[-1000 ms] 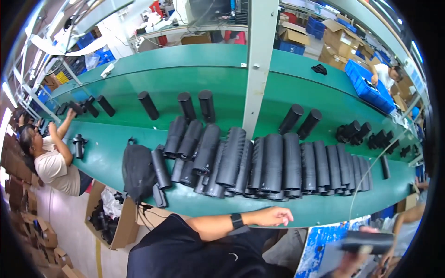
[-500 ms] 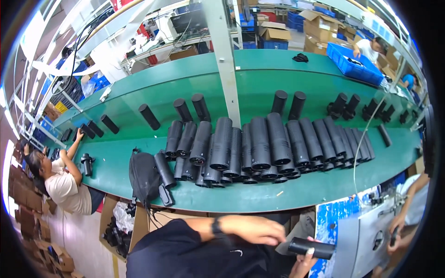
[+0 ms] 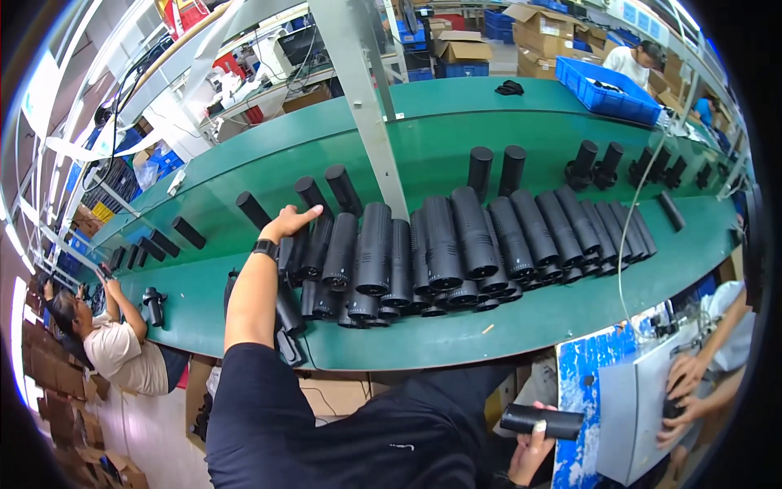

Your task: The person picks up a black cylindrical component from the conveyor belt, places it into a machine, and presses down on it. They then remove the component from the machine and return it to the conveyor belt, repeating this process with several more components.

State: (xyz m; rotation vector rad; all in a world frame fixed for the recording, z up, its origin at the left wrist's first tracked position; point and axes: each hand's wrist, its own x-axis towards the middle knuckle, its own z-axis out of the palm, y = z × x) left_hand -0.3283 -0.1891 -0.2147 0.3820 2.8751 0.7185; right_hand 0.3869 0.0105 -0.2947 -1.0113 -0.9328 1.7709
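My left hand (image 3: 292,222) reaches over the left end of a pile of black ribbed cylinders (image 3: 372,248). Its thumb is stretched out to the right, in front of an upright black cylinder (image 3: 312,192); the other fingers are partly hidden. Just under this hand lies the pile's leftmost cylinder, and I cannot make out any grip on it. Low on the right, my right hand (image 3: 531,452) is closed around a smooth black tube (image 3: 521,419), held level with the thumb on its near side. A black watch (image 3: 265,248) is on my left wrist.
More black cylinders (image 3: 496,169) stand along the green workbench (image 3: 423,346). My left arm partly covers a dark bag. A person (image 3: 122,342) works at far left; another's hands (image 3: 687,391) rest by a grey metal box (image 3: 643,416) at right. A blue bin (image 3: 607,91) stands behind.
My left hand has moved from beside the tube at my right hand, up and left to the pile's left end. My right hand still holds the tube. The view has shifted slightly.
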